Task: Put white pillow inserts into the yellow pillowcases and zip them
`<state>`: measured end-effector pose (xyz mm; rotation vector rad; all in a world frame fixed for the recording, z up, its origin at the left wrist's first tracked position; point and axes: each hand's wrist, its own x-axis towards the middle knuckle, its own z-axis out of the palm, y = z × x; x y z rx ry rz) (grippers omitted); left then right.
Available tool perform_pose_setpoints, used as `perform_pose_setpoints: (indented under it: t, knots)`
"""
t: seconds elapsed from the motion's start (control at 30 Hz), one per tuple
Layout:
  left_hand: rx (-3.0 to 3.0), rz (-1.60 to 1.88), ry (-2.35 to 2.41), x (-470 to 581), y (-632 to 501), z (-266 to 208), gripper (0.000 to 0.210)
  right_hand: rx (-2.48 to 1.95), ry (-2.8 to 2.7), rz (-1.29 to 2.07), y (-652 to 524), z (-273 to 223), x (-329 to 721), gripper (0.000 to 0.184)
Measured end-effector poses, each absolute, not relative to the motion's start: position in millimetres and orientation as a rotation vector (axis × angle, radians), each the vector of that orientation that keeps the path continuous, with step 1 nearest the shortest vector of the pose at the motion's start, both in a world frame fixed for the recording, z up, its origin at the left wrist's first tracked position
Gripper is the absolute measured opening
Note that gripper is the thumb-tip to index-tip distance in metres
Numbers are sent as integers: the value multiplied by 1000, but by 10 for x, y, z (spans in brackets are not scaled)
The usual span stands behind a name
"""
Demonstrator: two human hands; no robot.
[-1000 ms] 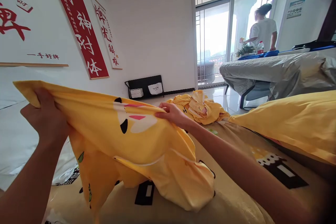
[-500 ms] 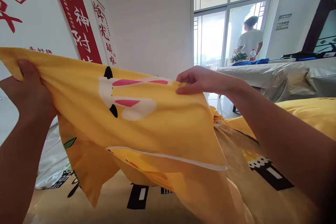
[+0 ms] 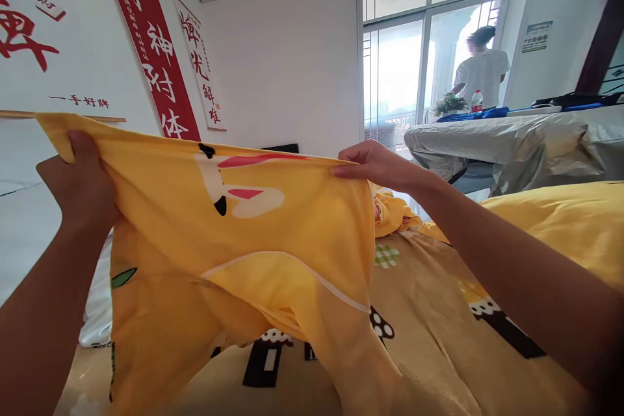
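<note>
"Which step is in hand now?"

"In my judgement, it is the spreading of the yellow cloth (image 3: 292, 221). It hangs from left to middle of the frame, over the brown cover (image 3: 433, 325), and its upper edge is pulled almost straight."

"How does each hand hold it?"

"The left hand (image 3: 82, 175), at the left side of the frame, is closed around the cloth near a corner, and the tip stands out above it. The right hand (image 3: 373, 166), right of the middle, pinches the upper edge between thumb and fingers."

"And the lower part?"

"It falls in loose folds, with a white line across. Whether its bottom touches the cover, I cannot tell."

"What does the next move call for?"

"I think it calls for two firm grips and an even pull, because the lower folds are slack and could twist."
</note>
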<state>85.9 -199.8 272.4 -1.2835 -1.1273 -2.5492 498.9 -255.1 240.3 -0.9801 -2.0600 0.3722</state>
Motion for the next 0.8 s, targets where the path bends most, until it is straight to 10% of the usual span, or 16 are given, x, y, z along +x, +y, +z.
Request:
perform_pose_setpoints:
  t: [0.8]
  knots:
    - [-1426,-2275,-1315,929,-1931,2539,35,-616,-1744,1370,-2581,1898,5113,32]
